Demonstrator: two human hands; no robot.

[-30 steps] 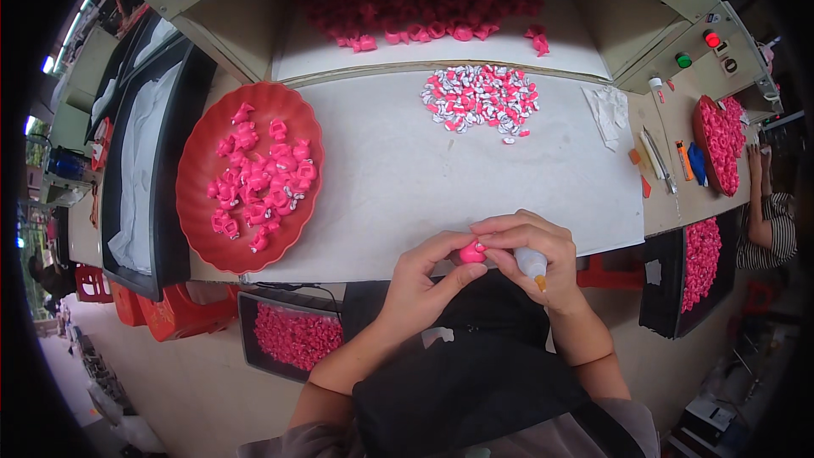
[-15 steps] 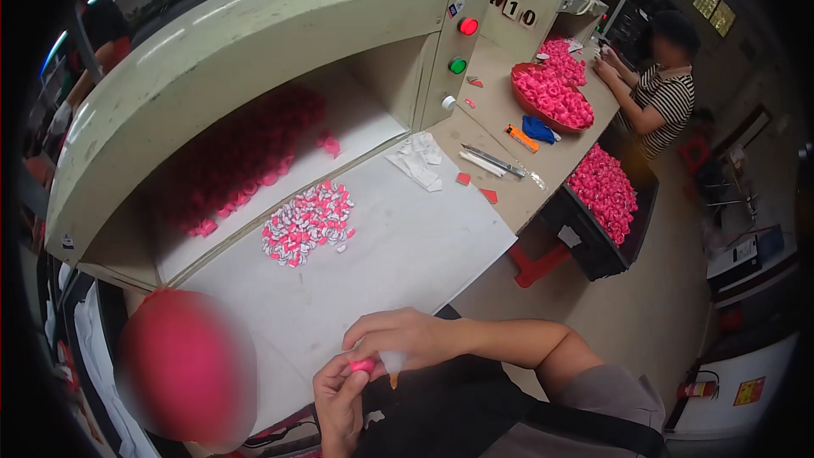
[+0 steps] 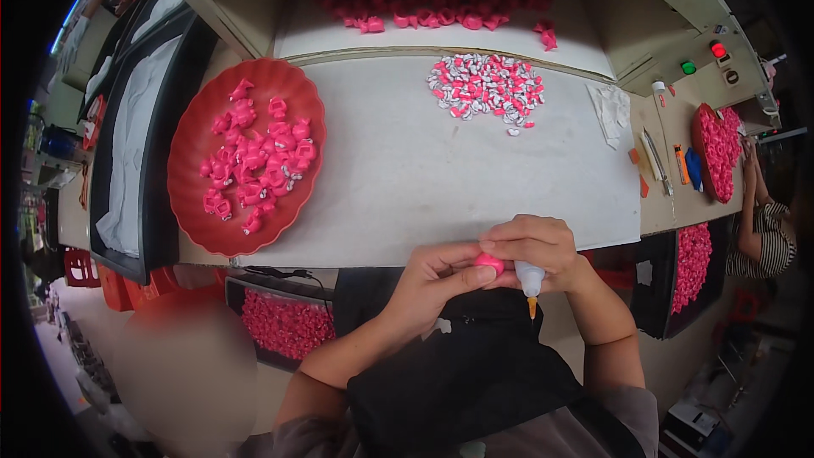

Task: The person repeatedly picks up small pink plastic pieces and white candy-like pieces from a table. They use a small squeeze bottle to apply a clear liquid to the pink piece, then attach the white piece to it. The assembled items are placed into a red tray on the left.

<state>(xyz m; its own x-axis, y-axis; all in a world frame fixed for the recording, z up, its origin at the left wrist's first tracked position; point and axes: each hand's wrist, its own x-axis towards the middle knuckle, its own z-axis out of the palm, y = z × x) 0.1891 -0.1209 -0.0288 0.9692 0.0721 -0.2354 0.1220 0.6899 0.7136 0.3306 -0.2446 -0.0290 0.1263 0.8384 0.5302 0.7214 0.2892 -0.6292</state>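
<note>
At the near edge of the white-covered table, both hands meet around a small glossy pink part [image 3: 488, 265]. My left hand [image 3: 431, 280] pinches it between thumb and fingers. My right hand [image 3: 543, 248] keeps a small translucent squeeze bottle [image 3: 529, 277] in its palm, its amber nozzle pointing down toward my dark apron. The right fingertips also touch the pink part. Beyond the hands lies a heap of small pink-and-white pieces [image 3: 485, 89] on the white sheet [image 3: 398, 161]. Fingers hide much of the pink part, so its full shape does not show.
A red scalloped tray [image 3: 185, 170] with pink parts [image 3: 254, 153] stands at left. Behind the heap, an arched machine opening [image 3: 585, 25] holds many pink parts. Crumpled paper [image 3: 610, 114], a cutter [image 3: 655, 157] and a black crate [image 3: 653, 280] are at right. A person [image 3: 767, 233] works there.
My view has swung left and down, bringing the red tray and a lower-left crate into sight. Both hands stay together on the pink part, with the bottle still in the right.
</note>
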